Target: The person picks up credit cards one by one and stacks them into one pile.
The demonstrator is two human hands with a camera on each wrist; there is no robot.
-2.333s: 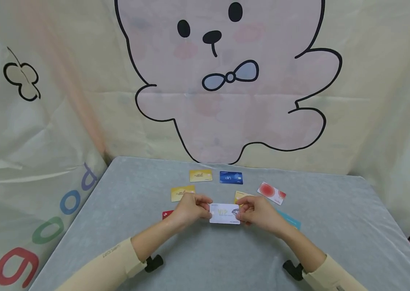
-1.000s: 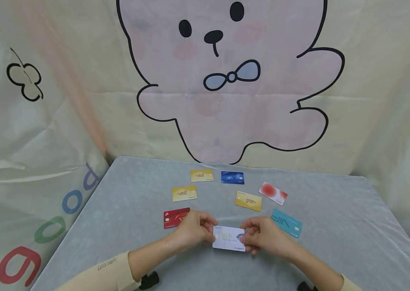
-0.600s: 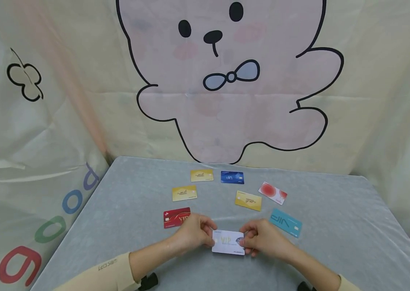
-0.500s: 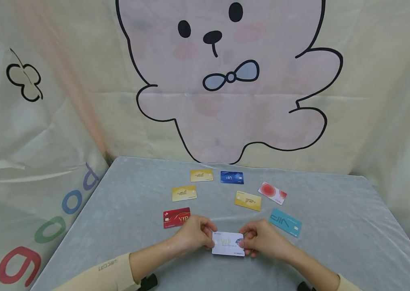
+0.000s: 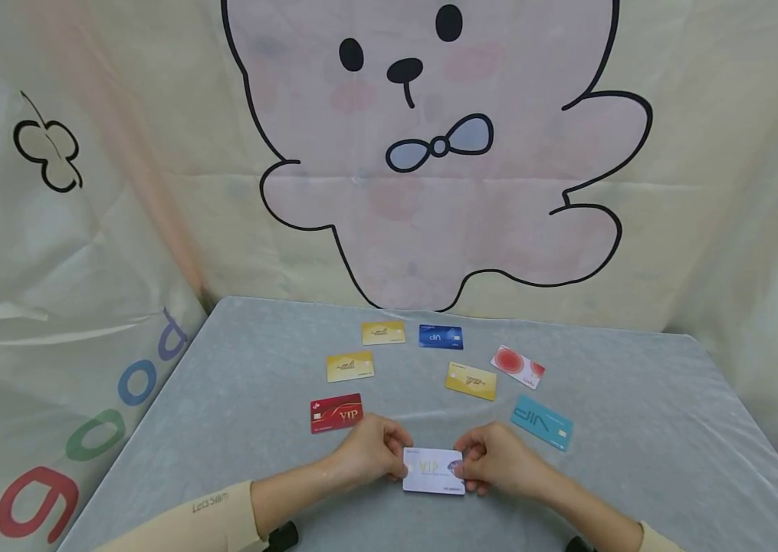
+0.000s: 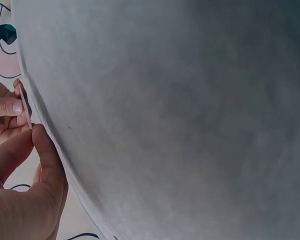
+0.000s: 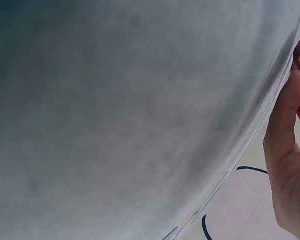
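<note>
A white VIP card point(image 5: 431, 471) with gold lettering and a gem picture is held between my two hands near the front of the cloth. My left hand point(image 5: 373, 452) pinches its left edge between thumb and fingers. On the opposite edge, my right hand point(image 5: 499, 461) grips it the same way, the thumb over the gem. The left wrist view shows the card point(image 6: 25, 106) edge-on, raised off the cloth, with the left hand point(image 6: 32, 187) at its near end. Only a sliver of it appears beside the right hand point(image 7: 285, 145) in the right wrist view.
Around the hands on the grey cloth point(image 5: 237, 383) lie a red VIP card point(image 5: 336, 413), a teal card point(image 5: 542, 422), a red-and-white card point(image 5: 517, 366), a blue card point(image 5: 440, 336) and yellow cards point(image 5: 471, 381). A curtain with a cartoon bear point(image 5: 423, 207) hangs behind.
Both hands have brought the white VIP card closer to the person, down the head view. The red, teal and yellow cards they partly covered now show fully. The grip stays on both edges.
</note>
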